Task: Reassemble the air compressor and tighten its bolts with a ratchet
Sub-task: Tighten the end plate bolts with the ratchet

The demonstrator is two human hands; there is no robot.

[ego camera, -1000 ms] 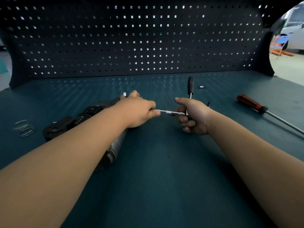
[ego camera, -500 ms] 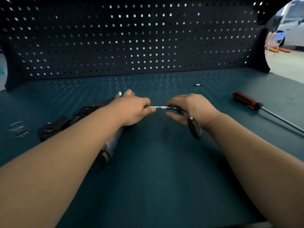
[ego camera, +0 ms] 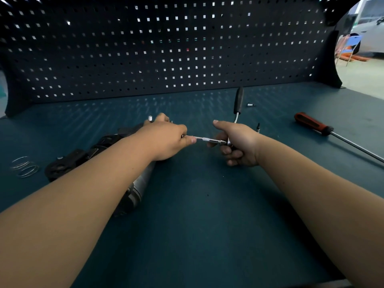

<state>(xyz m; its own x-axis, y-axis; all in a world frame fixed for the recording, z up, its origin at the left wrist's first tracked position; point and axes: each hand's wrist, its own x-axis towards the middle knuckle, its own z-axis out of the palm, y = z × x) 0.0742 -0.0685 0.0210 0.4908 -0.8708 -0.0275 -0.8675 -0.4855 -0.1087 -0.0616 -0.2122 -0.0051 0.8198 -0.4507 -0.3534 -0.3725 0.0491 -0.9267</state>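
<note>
- The air compressor lies on its side toward the left of the worktop, its long axis running from the near middle back toward the left edge, mostly hidden under the left forearm.
- The left hand is clenched over the compressor's far end and pinches the tip of the extension bar, steadying it where the bolt presumably sits; the bolt itself is hidden.
- The right hand grasps the head of the ratchet, whose black handle stands up and away toward the pegboard.
- The bar runs roughly level from right to left, so the coming swing of the handle turns about that axis; the right hand does the work.
- Loose parts lie apart: wire rings by the left edge, a small socket and a bit behind the right hand, a red-handled screwdriver toward the right edge.
- No containers are in view.
</note>
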